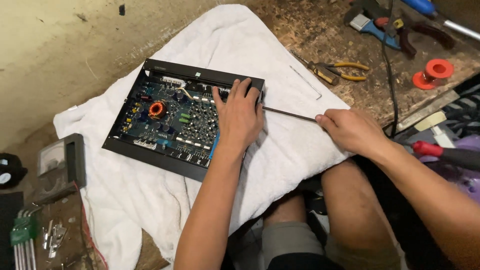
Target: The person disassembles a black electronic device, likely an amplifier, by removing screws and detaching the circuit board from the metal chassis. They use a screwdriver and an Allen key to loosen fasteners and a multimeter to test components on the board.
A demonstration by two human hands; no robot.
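An open black electronics chassis (150, 148) with a blue circuit board (172, 120) lies on a white towel (280, 150). A copper coil (157, 109) sits on the board's left side. My left hand (239, 117) rests flat on the chassis's right end, fingers spread over the board. My right hand (350, 131) grips the handle end of a long thin screwdriver (287, 114). Its shaft runs left to the chassis's right side wall, where the tip is hidden by my left hand.
A thin bent metal key (306, 82) and yellow-handled pliers (337, 70) lie behind the towel. A red spool (433, 73), a black cable (391, 85) and more tools sit at the back right. An analogue meter (59, 165) stands left; my bare knees (345, 190) are below.
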